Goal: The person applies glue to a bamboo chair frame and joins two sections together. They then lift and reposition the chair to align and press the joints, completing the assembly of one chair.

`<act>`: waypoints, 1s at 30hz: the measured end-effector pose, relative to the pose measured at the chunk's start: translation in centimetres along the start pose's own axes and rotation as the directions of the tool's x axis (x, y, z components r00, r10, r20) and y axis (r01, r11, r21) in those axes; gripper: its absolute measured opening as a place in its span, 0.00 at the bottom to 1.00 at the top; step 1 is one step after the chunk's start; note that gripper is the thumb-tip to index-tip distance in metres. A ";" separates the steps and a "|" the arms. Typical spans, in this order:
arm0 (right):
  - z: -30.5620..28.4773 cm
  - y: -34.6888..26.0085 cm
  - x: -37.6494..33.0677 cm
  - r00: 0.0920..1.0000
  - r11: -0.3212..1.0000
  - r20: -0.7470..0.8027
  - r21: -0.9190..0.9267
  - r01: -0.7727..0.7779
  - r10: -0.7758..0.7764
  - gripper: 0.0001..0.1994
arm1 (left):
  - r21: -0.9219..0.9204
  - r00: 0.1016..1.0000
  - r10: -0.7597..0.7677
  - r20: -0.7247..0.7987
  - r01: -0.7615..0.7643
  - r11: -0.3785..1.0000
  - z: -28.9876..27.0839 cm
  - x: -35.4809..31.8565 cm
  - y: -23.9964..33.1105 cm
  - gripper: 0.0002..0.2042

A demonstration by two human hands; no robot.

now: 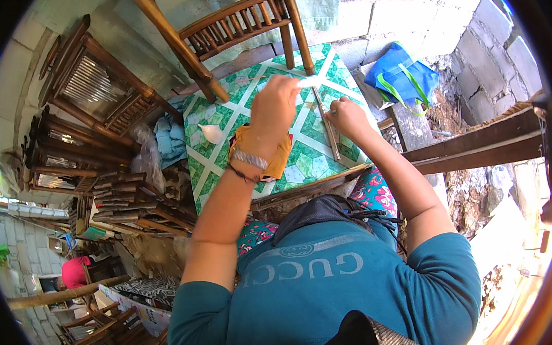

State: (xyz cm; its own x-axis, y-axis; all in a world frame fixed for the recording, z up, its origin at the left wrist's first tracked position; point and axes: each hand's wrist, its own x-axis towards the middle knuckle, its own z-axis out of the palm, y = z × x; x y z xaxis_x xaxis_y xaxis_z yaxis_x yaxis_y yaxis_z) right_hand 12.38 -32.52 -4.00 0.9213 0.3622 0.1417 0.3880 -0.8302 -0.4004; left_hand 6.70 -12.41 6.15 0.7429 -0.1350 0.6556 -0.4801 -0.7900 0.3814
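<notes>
Two hands work upper centre: your left hand (274, 107) pinches a light white scrap (309, 81); your right hand (346, 117) closes on the thin stiff grey strip (327, 123) lying on the green patterned tabletop (216, 157). Grip that strip mid-length.

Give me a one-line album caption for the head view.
Left hand lifts a small white piece while right hand steadies a thin wooden slat on a green-patterned tabletop.

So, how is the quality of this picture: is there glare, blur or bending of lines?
Head view: daylight is strong, and the lower right corner washes out to white; the block wall curves toward the rim, fisheye bending; a black ring frames the picture; the left hand and right hand over the green patterned table are fairly sharp, while the white piece at the left fingertips is overexposed.
</notes>
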 end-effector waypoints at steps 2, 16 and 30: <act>0.3 0.7 -1.1 0.997 0.998 -0.051 -0.010 0.065 -0.066 0.14 | 0.209 0.994 0.048 0.094 -0.067 0.976 -0.7 2.1 -1.5 0.06; 2.3 2.3 -3.2 0.933 0.963 -0.238 -0.057 0.264 -0.270 0.10 | 0.577 0.873 0.304 0.382 -0.482 0.659 -4.2 7.6 -4.9 0.03; 2.1 2.1 -3.4 0.921 0.957 -0.262 -0.053 0.286 -0.289 0.08 | 0.602 0.875 0.284 0.393 -0.478 0.640 -5.6 7.6 -4.3 0.03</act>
State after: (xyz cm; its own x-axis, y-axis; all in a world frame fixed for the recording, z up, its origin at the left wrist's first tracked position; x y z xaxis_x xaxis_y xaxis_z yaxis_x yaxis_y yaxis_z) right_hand 9.98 -34.64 -7.23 0.7432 0.4625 0.4835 0.6357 -0.7134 -0.2948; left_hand 11.83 -6.71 13.13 0.6969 -0.5770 0.4259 -0.3810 -0.8010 -0.4618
